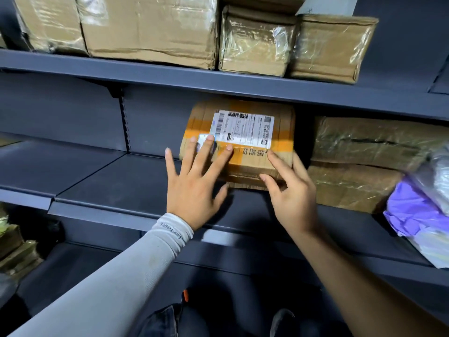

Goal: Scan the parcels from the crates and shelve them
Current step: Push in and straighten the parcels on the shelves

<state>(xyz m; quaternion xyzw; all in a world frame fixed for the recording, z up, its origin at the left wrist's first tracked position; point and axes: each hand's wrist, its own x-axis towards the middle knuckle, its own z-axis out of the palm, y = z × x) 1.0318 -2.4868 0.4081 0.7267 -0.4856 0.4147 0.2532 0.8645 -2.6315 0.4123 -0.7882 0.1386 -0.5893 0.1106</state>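
On middle shelf (136,181): left hand (194,188) flat on parcel (243,147), right hand (289,190) gripping it; taped boxes (364,161) just beside.

Cardboard parcel (243,152) on middle shelf (136,183), lying flat, pushed toward the back panel. Brown box, creased, banded with orange tape. White shipping label (243,130) with barcodes on top face; smaller pale sticker (204,141) at its left corner. Stacked taped boxes (359,164) just beside, on its right.

Your left hand (194,181) covers the parcel (239,144)'s small sticker (203,139); its label (243,128) print is too small to read.
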